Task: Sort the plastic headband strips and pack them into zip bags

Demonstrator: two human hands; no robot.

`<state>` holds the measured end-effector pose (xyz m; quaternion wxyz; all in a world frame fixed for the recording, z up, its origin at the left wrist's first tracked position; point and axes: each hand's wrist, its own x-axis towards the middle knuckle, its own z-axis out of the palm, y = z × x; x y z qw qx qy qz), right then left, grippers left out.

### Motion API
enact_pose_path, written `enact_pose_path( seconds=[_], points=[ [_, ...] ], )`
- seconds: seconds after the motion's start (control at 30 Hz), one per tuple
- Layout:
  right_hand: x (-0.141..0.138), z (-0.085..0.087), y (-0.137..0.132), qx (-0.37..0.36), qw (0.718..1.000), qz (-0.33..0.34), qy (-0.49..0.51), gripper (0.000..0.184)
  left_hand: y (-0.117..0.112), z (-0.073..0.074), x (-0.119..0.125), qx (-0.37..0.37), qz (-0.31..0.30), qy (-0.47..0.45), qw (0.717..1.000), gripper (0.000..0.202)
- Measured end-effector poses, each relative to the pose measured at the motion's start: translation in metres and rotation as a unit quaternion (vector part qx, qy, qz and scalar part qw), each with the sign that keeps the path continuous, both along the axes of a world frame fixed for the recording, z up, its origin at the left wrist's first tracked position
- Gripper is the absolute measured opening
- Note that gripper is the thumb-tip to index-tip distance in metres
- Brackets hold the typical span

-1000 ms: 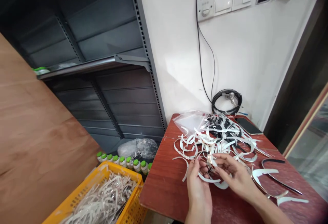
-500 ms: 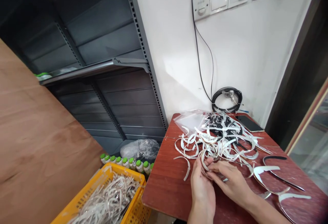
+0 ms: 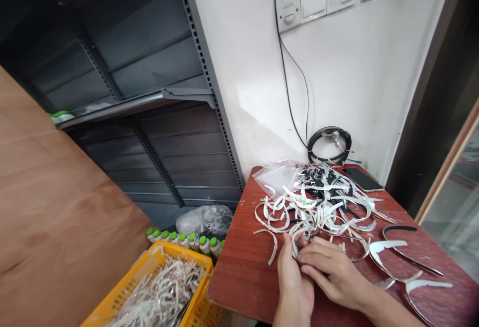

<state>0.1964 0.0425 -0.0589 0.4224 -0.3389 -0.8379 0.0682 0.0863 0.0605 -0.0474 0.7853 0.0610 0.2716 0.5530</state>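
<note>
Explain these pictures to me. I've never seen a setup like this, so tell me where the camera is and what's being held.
One camera worn on a person's head looks forward and down, so these are that person's own two bare hands, not a machine. The left hand holds a curled white strip, and the right hand is right beside it, though its exact grip is hidden. On the reddish wooden table lies a heap of white strips, with a phone beyond it. A yellow plastic crate of similar strips sits beside the table, to the left.
</note>
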Motion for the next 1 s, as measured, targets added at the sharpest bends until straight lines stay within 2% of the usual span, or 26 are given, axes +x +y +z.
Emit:
enact_pose_path(
  seconds=[0.07,0.13,0.27,0.33,0.4,0.5,0.57,0.67,0.73,0.87,0.93,1.0],
  points=[
    [0.001,0.001,-0.001,-0.007,1.0,0.018,0.02,0.023,0.0,-0.001,0.0,-0.006,0.011,0.004,1.0,0.028],
    [0.004,0.0,0.0,-0.015,0.998,0.005,0.067,0.024,0.001,-0.002,0.0,-0.015,0.01,0.003,1.0,0.028],
    [0.011,-0.002,0.003,-0.02,0.98,-0.13,0.151,0.041,0.001,-0.004,-0.001,0.028,-0.01,0.021,0.999,0.03],
    [0.013,-0.002,0.003,-0.015,0.977,-0.148,0.155,0.048,-0.001,-0.005,-0.001,0.059,-0.02,0.05,0.997,0.033],
    [0.012,-0.001,0.003,-0.006,0.982,-0.114,0.147,0.041,-0.003,-0.006,-0.001,0.075,-0.03,0.08,0.994,0.033],
    [0.011,0.0,0.003,-0.015,0.987,-0.065,0.145,0.017,-0.005,-0.008,0.0,0.073,-0.046,0.094,0.992,0.033],
    [0.013,-0.001,0.003,-0.045,0.979,-0.091,0.179,0.012,-0.005,-0.006,0.0,0.059,-0.062,0.088,0.992,0.035],
    [0.019,-0.003,0.005,-0.106,0.942,-0.174,0.266,0.011,-0.004,-0.002,-0.001,0.025,-0.077,0.072,0.994,0.037],
    [0.024,-0.003,0.007,-0.151,0.913,-0.184,0.331,0.016,-0.004,0.002,-0.002,0.006,-0.077,0.059,0.995,0.036],
    [0.033,0.0,0.011,-0.249,0.846,-0.075,0.465,0.021,-0.002,0.007,-0.003,-0.016,-0.076,0.043,0.996,0.036],
    [0.036,0.002,0.012,-0.267,0.815,-0.022,0.514,0.023,-0.001,0.007,-0.004,-0.021,-0.068,0.043,0.997,0.036],
    [0.038,0.003,0.012,-0.263,0.796,0.009,0.545,0.024,0.0,0.005,-0.004,-0.023,-0.055,0.039,0.997,0.036]
  ],
)
